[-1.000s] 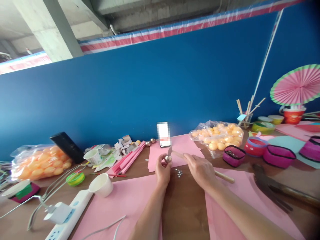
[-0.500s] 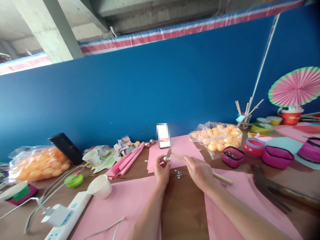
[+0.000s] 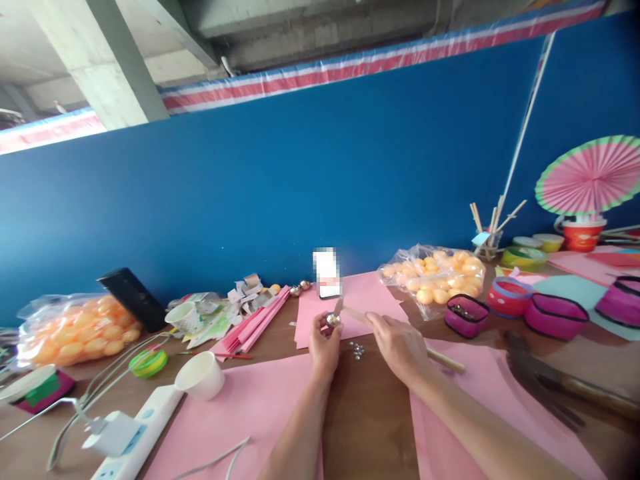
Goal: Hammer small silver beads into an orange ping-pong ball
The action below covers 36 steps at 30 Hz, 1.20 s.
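Note:
Between the fingertips of my left hand (image 3: pixel 325 341) is a shiny silver ball (image 3: pixel 332 320), held over the table's middle. My right hand (image 3: pixel 400 343) is wrapped round the light wooden handle (image 3: pixel 447 360) of a small hammer, whose end sticks out behind the palm. The narrow grey hammer head (image 3: pixel 339 306) stands right at the ball's upper side; whether they touch I cannot tell. Just below and between both hands lies a little group of small silver beads (image 3: pixel 357 350) on the brown wood. Two or so more shiny balls (image 3: pixel 300 288) rest near the wall.
A phone (image 3: pixel 329 277) stands upright on pink paper (image 3: pixel 367 293). Bags of orange balls (image 3: pixel 445 273) sit at both sides. Left are a white cup (image 3: pixel 200 377) and a power strip (image 3: pixel 150 417). At right lie magenta pouches (image 3: pixel 555 317) and a dark forked tool (image 3: pixel 537 380).
Almost nothing differs. Both hands, the silver ball and the hammer keep their places; the whole view has shifted very slightly.

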Motion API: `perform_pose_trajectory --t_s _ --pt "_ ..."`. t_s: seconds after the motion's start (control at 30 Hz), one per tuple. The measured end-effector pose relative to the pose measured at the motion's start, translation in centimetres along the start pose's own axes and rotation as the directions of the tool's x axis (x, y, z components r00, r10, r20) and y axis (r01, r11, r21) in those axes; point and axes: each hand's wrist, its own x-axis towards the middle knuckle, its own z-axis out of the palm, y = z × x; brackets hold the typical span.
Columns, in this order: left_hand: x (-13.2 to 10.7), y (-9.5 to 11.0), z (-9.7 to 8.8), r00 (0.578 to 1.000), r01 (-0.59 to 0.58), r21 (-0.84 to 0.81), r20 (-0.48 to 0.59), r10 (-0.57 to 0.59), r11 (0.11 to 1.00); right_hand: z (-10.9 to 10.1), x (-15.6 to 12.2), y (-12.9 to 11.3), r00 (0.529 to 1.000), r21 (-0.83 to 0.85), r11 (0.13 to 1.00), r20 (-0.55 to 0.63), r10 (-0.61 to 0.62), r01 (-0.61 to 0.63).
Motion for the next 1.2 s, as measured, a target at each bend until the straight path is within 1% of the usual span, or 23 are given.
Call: perform_pose_trajectory --t_s 0.1,0.23,0.5,0.8,0.93,1.07,1.2 --pt "0.0 0.1 0.0 1.000 0.008 0.007 0.008 -0.008 1.000 0.2 -0.1 -0.1 1.000 -0.006 1.000 0.015 -0.022 0.022" --pt "0.0 0.3 0.0 1.000 0.012 0.042 0.009 -0.012 0.999 0.3 -0.1 -0.1 1.000 -0.018 1.000 0.010 -0.015 0.015" --pt "0.0 0.3 0.0 1.000 0.017 0.044 0.012 -0.017 0.999 0.1 0.0 0.0 0.999 -0.010 1.000 -0.036 -0.008 0.008" --pt "-0.2 0.8 0.0 1.000 0.027 0.064 -0.012 -0.026 0.998 0.0 0.1 -0.1 0.999 -0.025 1.000 -0.053 -0.009 0.008" --pt "-0.2 1.0 0.1 0.999 0.032 0.080 -0.007 -0.031 0.996 0.0 0.1 0.0 0.998 -0.026 1.000 -0.065 -0.007 0.005" --pt "-0.2 0.9 0.1 0.999 0.029 0.057 -0.014 -0.028 0.998 0.1 0.0 0.0 0.999 -0.018 1.000 -0.046 0.005 -0.006" --pt "-0.2 0.5 0.1 1.000 0.002 -0.029 0.024 -0.001 1.000 0.3 -0.1 -0.1 1.000 -0.003 1.000 -0.021 -0.002 0.002"
